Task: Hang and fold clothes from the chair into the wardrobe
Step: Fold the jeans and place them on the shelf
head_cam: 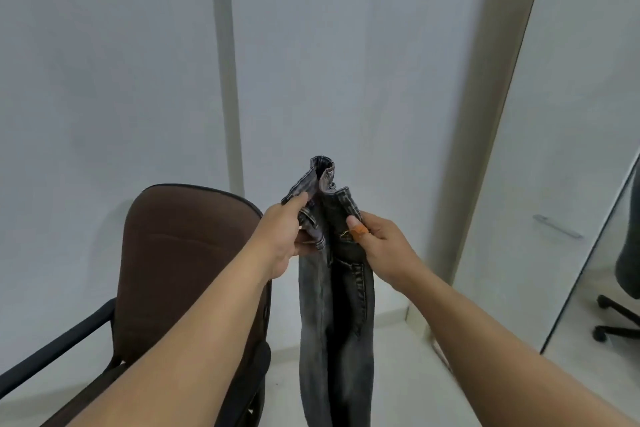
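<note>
A brown chair (180,253) is standing at your left. Your left hand (280,236) is gripping the waistband of the grey jeans (334,305), which are hanging in mid-air before the white wardrobe door (346,62). Your right hand (381,246), an orange plaster (360,231) on its thumb, is pinching the waistband's other side.
</note>
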